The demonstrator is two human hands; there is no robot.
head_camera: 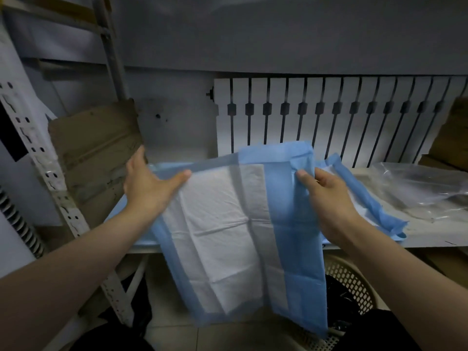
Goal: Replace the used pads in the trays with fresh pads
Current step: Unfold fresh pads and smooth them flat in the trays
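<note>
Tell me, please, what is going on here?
A person holds a pad up by its top edge, the left hand at one corner and the right hand at the other. It is partly unfolded and hangs in front of a shelf, where a second pad lies. A basket stands below.

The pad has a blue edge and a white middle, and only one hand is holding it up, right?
Not quite. Two hands hold it, not one. The left hand grips the pad at its top edge, and the right hand pinches the folded blue side. The blue edge and white middle are right. The head view shows this.
</note>
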